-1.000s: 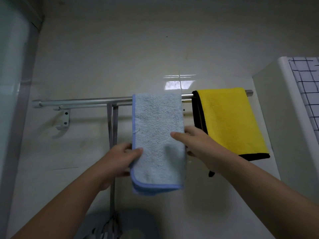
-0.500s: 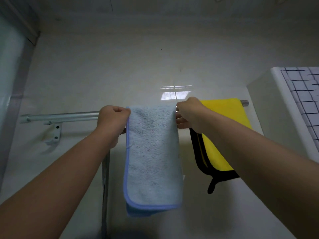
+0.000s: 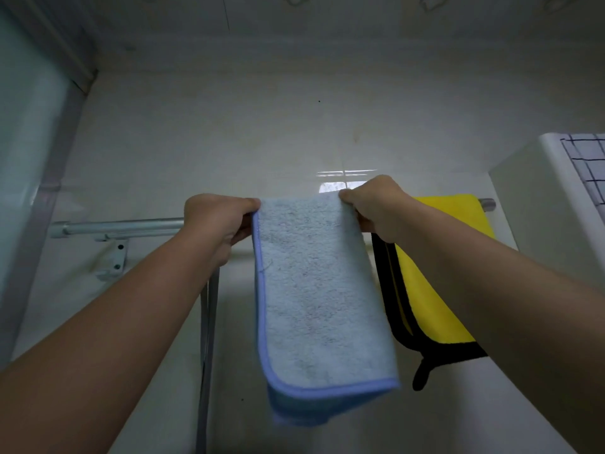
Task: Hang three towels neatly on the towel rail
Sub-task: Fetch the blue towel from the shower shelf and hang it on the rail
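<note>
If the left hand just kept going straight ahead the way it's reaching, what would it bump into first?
Probably the towel rail: the left hand pinches the blue towel at the fold over it. Beyond that, the tiled wall. Depth is hard to judge.

Towel rail (image 3: 121,226) middle behind hands and blue towel (image 3: 320,290); checked cloth (image 3: 589,165) cropped right.

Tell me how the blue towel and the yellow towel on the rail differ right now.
The blue towel is pale with a blue trim; the yellow towel is bright with a black border. The blue towel is pinched at its top corners by the left hand and right hand; the yellow towel hangs untouched, further right. Both drape over the towel rail.
</note>
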A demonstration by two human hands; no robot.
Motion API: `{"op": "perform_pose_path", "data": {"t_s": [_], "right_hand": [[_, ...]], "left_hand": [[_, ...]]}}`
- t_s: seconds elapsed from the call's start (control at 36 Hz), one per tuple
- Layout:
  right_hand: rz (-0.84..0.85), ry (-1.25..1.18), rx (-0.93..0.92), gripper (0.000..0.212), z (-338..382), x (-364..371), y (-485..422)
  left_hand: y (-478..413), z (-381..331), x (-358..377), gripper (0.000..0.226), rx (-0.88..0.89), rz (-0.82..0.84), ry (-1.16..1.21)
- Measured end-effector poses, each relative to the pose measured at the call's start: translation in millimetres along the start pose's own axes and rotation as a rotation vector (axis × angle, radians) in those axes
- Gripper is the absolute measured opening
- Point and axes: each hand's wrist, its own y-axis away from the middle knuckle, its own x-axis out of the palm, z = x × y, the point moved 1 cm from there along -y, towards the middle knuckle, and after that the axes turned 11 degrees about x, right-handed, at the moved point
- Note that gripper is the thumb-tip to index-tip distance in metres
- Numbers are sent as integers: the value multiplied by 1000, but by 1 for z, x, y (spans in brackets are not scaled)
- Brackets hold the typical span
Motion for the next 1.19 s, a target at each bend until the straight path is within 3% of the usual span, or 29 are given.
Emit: {"op": "perform_pose_path", "data": {"t_s": [0.14, 0.25, 0.36, 0.44, 0.53, 0.83, 1.0, 1.08, 1.19], "right_hand": [[-50, -22, -12, 19, 3, 3, -14], [-82, 13, -51, 9, 3, 6, -27], [-221, 330, -232, 19, 3, 5, -34], [-291, 570, -343, 15, 2, 6, -31], [-362, 661, -390, 10, 0, 6, -29], [-365, 688, -564, 25, -21, 2, -11], [-321, 359, -567, 32, -49, 6, 14], [-308, 267, -537, 36, -62, 7, 25], [-48, 71, -206, 35, -77, 7, 31]], "left_hand": [[-5, -2, 3, 16, 114, -29, -70], [-11, -6, 7, 21, 322, -36, -397], [-14, -8, 14, 13, 486, 29, -646], [-15, -4, 16, 13, 524, 69, -821], [-15, -2, 15, 5, 516, 91, -907], [7, 10, 8, 22, 661, 187, -1010], [37, 25, -1, 37, 749, -9, -983], [48, 33, -3, 34, 614, 2, -746], [52, 49, -5, 37, 141, 156, -371]]}}
